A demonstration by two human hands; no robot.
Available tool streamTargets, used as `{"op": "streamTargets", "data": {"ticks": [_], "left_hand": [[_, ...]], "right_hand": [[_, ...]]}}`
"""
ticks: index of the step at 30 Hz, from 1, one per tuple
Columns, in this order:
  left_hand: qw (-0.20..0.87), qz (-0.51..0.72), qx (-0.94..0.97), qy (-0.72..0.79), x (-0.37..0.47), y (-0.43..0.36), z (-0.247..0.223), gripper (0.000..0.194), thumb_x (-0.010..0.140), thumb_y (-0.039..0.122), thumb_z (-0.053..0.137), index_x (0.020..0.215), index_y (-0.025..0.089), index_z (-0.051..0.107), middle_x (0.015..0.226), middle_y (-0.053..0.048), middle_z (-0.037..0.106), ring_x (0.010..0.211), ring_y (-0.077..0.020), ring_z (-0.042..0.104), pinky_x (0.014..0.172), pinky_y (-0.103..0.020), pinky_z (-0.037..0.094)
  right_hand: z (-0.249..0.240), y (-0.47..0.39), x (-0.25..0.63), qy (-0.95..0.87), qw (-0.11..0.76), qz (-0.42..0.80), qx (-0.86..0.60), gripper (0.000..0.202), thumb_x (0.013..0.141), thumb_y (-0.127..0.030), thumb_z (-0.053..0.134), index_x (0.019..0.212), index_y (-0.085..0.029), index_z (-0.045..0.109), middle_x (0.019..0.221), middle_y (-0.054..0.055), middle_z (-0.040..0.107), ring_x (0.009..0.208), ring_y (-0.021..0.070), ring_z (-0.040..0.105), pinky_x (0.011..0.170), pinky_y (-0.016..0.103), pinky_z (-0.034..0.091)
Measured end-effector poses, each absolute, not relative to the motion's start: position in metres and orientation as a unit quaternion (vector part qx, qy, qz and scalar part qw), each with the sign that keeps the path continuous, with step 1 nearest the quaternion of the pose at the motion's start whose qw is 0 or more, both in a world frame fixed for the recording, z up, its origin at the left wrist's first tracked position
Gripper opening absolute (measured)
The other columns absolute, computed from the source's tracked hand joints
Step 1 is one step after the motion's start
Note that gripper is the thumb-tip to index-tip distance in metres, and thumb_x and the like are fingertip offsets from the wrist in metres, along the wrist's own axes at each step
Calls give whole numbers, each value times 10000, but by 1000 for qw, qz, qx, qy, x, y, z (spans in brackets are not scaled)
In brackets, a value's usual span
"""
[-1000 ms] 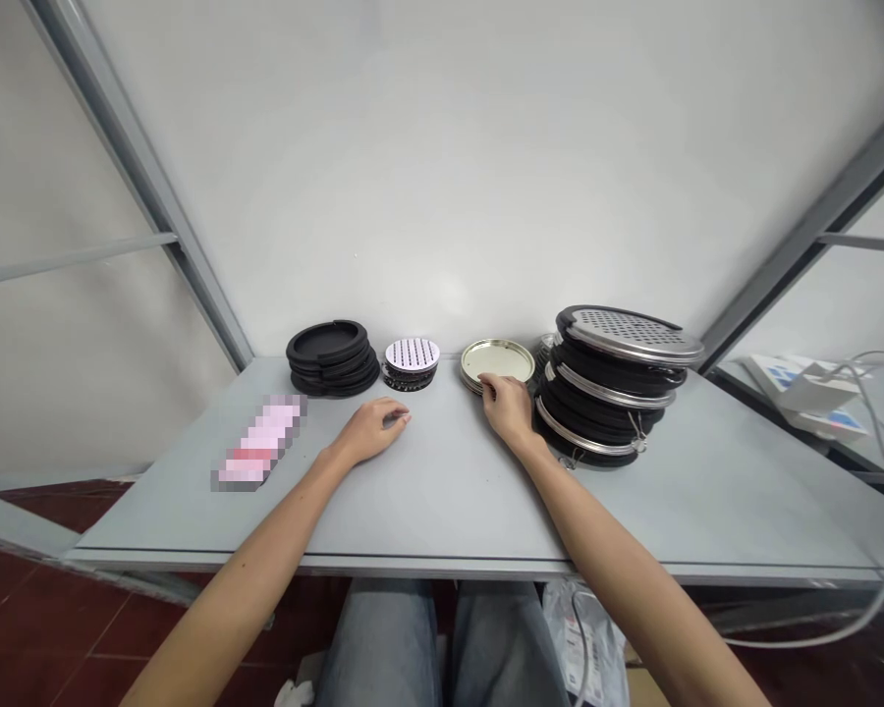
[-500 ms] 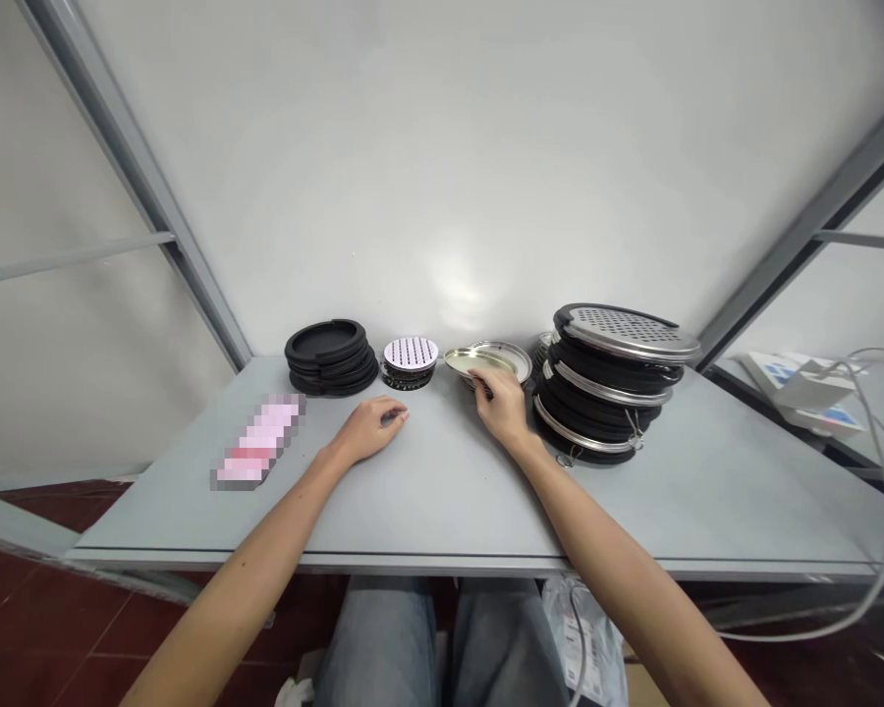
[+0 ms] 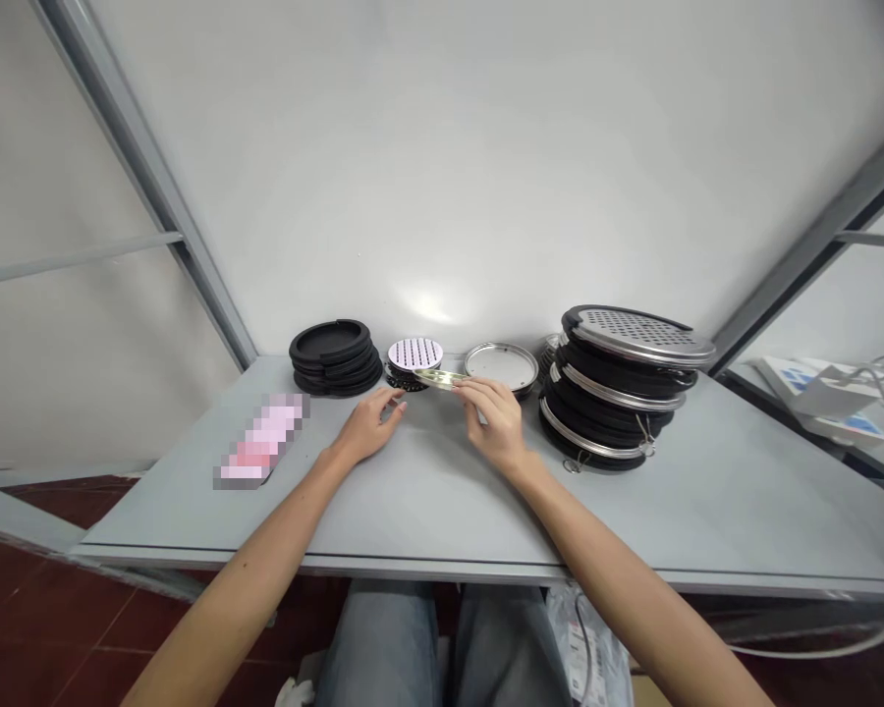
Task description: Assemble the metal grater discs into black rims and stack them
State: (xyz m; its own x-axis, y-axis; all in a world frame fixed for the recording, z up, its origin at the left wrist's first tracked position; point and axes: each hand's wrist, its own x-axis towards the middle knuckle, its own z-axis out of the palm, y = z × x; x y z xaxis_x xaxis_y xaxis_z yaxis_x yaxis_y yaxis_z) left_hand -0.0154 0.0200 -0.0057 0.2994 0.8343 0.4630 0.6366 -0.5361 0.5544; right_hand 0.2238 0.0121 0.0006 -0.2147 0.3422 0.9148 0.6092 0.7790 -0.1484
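Note:
My right hand (image 3: 495, 420) pinches a thin, shiny, round metal plate (image 3: 436, 377) by its right edge. The plate is seen nearly edge-on, lifted over the table's middle. Behind my right hand, similar round metal plates (image 3: 502, 366) lie in a low stack. My left hand (image 3: 368, 426) rests on the table with thumb and index finger apart and nothing between them. Just beyond it is a short stack of slotted discs, with a pale pink slotted disc (image 3: 414, 353) on top. To its left stands a stack of black rings (image 3: 333, 346).
On the right, a tall leaning stack alternates black rings and metal trays, topped by a perforated metal plate (image 3: 637, 332). A blurred-out pink object (image 3: 261, 442) lies on the grey table (image 3: 427, 511) at left. White boxes (image 3: 832, 393) and a cable are beyond the right frame post.
My right hand has lifted the metal plate off the stack and moved it left, turning it nearly edge-on. My left hand has barely moved; its thumb and index finger are farther apart.

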Motion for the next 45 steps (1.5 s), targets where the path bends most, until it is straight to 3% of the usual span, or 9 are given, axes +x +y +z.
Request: {"op": "streamTargets", "data": {"ticks": [8, 12, 18, 23, 27, 30, 35, 39, 45], "left_hand": [[135, 396, 776, 472, -19, 24, -10, 398, 999, 378, 315, 1218, 166, 570, 1182, -102, 634, 1058, -221, 616, 936, -348, 468], [136, 385, 787, 463, -17, 23, -9, 425, 1006, 388, 286, 1133, 161, 622, 1122, -100, 656, 1043, -224, 613, 947, -360, 458], [92, 332, 816, 465, -15, 22, -8, 274, 896, 380, 543, 1061, 194, 657, 1026, -72, 683, 998, -247, 590, 923, -384, 451], [71, 311, 820, 476, -16, 25, -15, 301, 833, 340, 609, 1082, 178, 658, 1065, -83, 675, 1033, -260, 583, 950, -404, 456], [56, 288, 797, 528, -19, 30, -22, 387, 814, 401, 620, 1088, 133, 671, 1169, -136, 648, 1203, -324, 519, 1046, -466, 404], [94, 279, 809, 509, -18, 31, -23, 348, 811, 405, 635, 1041, 152, 698, 1192, -121, 657, 1296, -330, 459, 1064, -452, 405], [124, 335, 809, 467, -15, 28, -17, 253, 817, 305, 651, 1028, 173, 700, 1132, -94, 680, 1096, -278, 609, 984, -433, 473], [90, 423, 789, 436, -13, 27, -15, 295, 866, 265, 601, 1141, 167, 635, 1205, -106, 629, 1117, -244, 594, 981, -410, 477], [72, 444, 801, 394, -13, 26, -11, 288, 892, 232, 572, 1175, 187, 603, 1222, -94, 610, 1100, -218, 589, 933, -370, 512]], "right_hand": [[4, 4, 222, -796, 525, -40, -298, 245, 837, -140, 530, 1022, -225, 666, 932, 65, 727, 881, 212, 662, 790, 373, 530], [3, -1, 220, -845, 462, 47, -267, 285, 801, -159, 551, 1063, -224, 645, 876, 41, 727, 825, 197, 659, 789, 354, 528], [-1, -1, 217, -885, 368, 120, -261, 253, 775, -199, 619, 1024, -212, 660, 925, 47, 727, 877, 212, 655, 818, 353, 512], [-5, 15, 226, -832, 393, 77, -384, 236, 874, -284, 535, 1046, -184, 662, 1091, 98, 687, 1038, 235, 612, 931, 375, 460], [-13, 29, 236, -778, 320, 68, -536, 371, 857, -295, 549, 1182, -125, 607, 1133, 151, 672, 1079, 305, 595, 922, 422, 458], [-19, 33, 240, -760, 289, 105, -573, 350, 837, -255, 562, 1167, -154, 617, 1064, 128, 707, 1017, 302, 636, 867, 408, 483], [-19, 35, 239, -717, 421, 158, -532, 262, 792, -165, 552, 1025, -184, 671, 1004, 77, 732, 903, 227, 672, 839, 356, 503], [-13, 38, 241, -650, 542, 216, -487, 321, 779, -223, 575, 1078, -156, 670, 1011, 91, 733, 790, 201, 673, 750, 340, 525], [-10, 39, 243, -630, 578, 226, -467, 305, 754, -259, 606, 1022, -151, 703, 944, 87, 739, 797, 216, 670, 727, 345, 510]]}}
